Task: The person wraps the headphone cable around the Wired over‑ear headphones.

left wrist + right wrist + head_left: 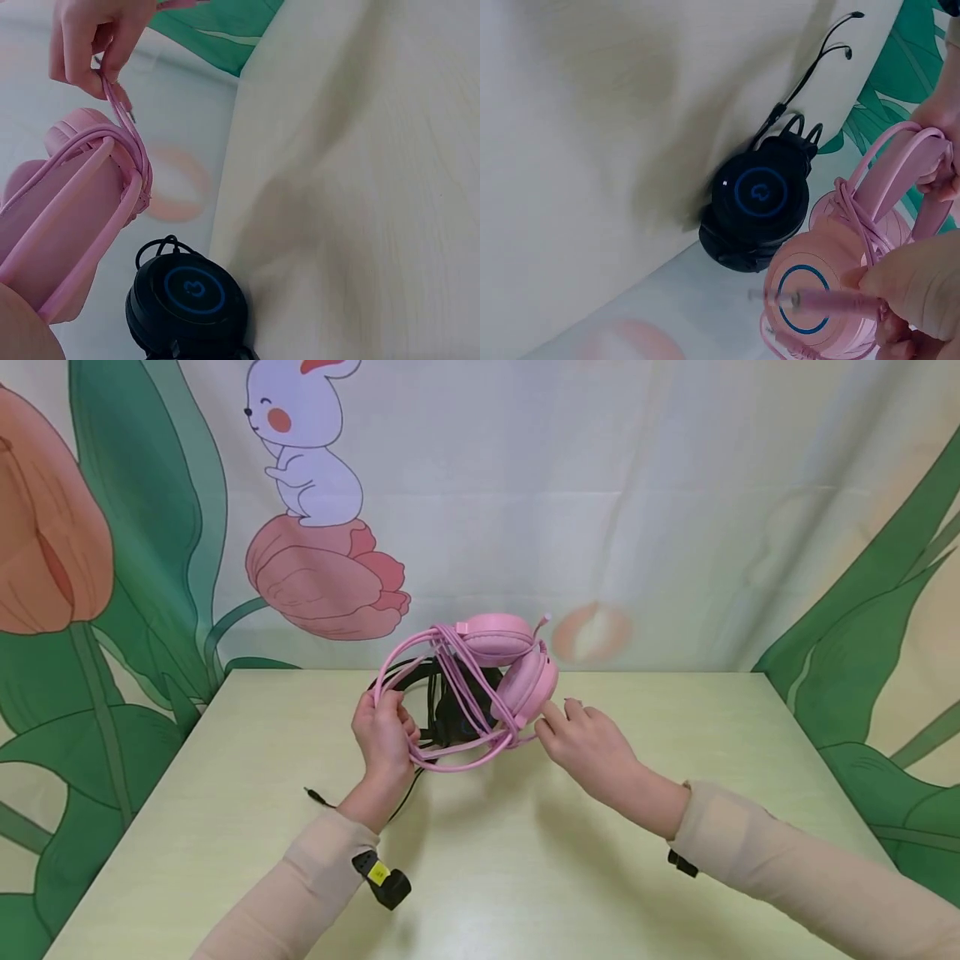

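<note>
My left hand (384, 735) grips the headband of a pink headset (528, 687), holding it raised above the table. Its pink cable (126, 124) is wound in several loops around the headband and ear cups. To the right of the ear cups, my right hand (588, 747) pinches the cable's end between thumb and fingers. In the right wrist view, a pink audio plug (832, 301) sticks out from those fingers, its tip blurred. Behind the pink headset, a black headset (453, 718) lies on the table, partly hidden in the head view.
The pale table (480, 877) reaches back to a curtain (675, 510) printed with a rabbit, flowers and leaves. A black cable plug (318, 797) lies on the table left of my left wrist. Each sleeve carries a small black camera (386, 881).
</note>
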Motion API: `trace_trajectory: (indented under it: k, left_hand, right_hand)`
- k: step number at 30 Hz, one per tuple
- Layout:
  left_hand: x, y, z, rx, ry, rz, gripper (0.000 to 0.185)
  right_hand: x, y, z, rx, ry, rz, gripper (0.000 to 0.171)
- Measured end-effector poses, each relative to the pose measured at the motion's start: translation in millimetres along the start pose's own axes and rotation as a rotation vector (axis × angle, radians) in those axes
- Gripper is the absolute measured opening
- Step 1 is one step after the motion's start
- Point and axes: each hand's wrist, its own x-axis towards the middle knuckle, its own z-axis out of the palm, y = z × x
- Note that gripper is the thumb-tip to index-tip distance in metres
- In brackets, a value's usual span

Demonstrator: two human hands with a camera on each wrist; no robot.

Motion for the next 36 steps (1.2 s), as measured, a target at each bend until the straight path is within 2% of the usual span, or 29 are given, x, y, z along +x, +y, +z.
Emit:
trace_trajectory:
  k: [6, 12, 16, 23, 26, 32, 36]
  left_hand:
    - [-1.2, -1.7, -1.0, 0.020, 0.009, -0.003, 0.010]
    - [-1.9, -7.4, -1.9, 0.002, 0.014, -0.048, 0.010]
    - [-3.2, -10.8, -0.1, -0.042, 0.009, -0.071, 0.011]
    - [-3.7, -11.5, 2.3, -0.069, 0.012, -0.067, 0.012]
    - [-4.5, -11.0, 3.1, -0.066, 0.014, -0.066, 0.012]
    - [-6.4, -9.4, 3.0, -0.050, 0.010, -0.070, 0.012]
    - [-8.2, -8.2, 2.0, -0.030, -0.001, -0.079, 0.011]
  right_hand:
    - [4, 14, 2, -0.095, 0.066, -0.098, 0.007]
    - [5, 31, 5, -0.209, 0.136, -0.202, 0.024]
    - [7, 28, 4, -0.234, 0.184, -0.167, 0.028]
    - [13, 13, 2, -0.264, 0.247, -0.002, 0.024]
    - [15, 10, 4, -0.286, 0.277, 0.034, 0.024]
    - [18, 12, 9, -0.292, 0.312, -0.007, 0.020]
    - [19, 11, 13, -0.218, 0.338, -0.046, 0.019]
